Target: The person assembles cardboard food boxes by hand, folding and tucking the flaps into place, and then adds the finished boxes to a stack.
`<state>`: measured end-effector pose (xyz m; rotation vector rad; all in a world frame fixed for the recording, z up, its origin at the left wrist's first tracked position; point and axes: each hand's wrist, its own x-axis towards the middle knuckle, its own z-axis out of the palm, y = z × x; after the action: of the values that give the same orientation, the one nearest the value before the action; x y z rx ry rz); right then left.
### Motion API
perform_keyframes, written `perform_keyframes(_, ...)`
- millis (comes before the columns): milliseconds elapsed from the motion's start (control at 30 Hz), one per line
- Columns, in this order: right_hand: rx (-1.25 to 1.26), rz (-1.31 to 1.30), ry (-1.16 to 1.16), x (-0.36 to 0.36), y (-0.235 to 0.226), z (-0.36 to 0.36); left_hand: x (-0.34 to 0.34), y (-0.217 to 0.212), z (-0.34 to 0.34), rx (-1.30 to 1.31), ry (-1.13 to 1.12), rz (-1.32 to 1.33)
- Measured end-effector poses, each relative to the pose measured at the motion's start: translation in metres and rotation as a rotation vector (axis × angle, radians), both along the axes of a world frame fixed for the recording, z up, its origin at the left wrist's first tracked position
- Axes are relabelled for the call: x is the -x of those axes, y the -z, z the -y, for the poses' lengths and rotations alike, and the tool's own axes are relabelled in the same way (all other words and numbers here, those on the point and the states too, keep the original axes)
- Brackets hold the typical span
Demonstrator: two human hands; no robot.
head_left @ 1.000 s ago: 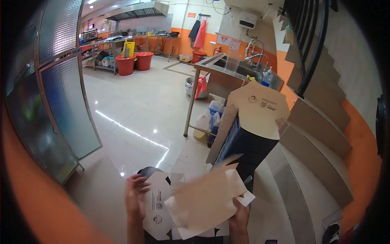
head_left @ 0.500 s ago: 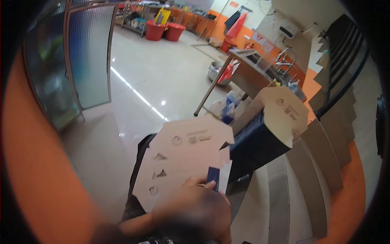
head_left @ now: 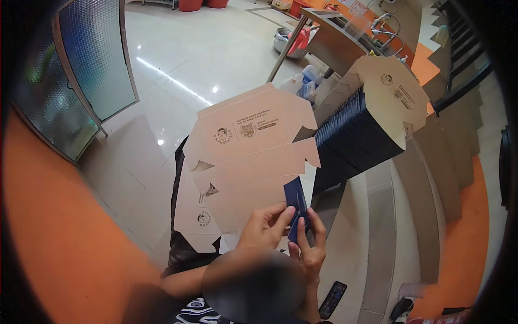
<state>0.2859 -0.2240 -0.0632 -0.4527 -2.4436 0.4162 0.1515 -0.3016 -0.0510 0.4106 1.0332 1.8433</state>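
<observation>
A flat cardboard box blank (head_left: 251, 162), pale inside with black printing and crease lines, lies in front of me over another blank (head_left: 189, 221). Its dark blue side flap (head_left: 294, 197) stands folded up at the right edge. My left hand (head_left: 265, 222) pinches this flap between thumb and fingers from the left. On the other side, my right hand (head_left: 310, 243) presses the flap's outer edge, its fingers stretched up along it. A dark blur hides part of my forearms and the blank's near edge.
A tall stack of dark blue box blanks (head_left: 353, 140) stands at the right beside curved stairs (head_left: 426, 205). A phone (head_left: 333, 299) lies below my right hand. Farther off are a metal sink table (head_left: 337, 46), plastic jugs (head_left: 305, 83) and a textured glass partition (head_left: 100, 59).
The view has tipped downward. Both hands have come up into clearer sight, and the blue flap between them is folded more upright. The top blank now lies shifted over the one beneath.
</observation>
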Motion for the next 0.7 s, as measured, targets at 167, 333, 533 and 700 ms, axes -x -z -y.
perform_keyframes(167, -0.044, -0.032, 0.080, 0.003, 0.001, 0.011, -0.012, 0.005, -0.006, -0.018, -0.147, -0.292)
perform_keyframes(333, 0.007, -0.125, 0.187, 0.004, 0.003, 0.018, -0.014, -0.015, 0.004, 0.052, -0.066, -0.439)
perform_keyframes(533, 0.048, -0.167, 0.240, 0.004, 0.000, 0.020, -0.024, -0.021, 0.010, -0.051, -0.096, -0.494)
perform_keyframes(700, 0.365, -0.256, 0.281, -0.002, 0.010, 0.013, -0.023, -0.014, 0.015, -0.157, -0.176, -0.656)
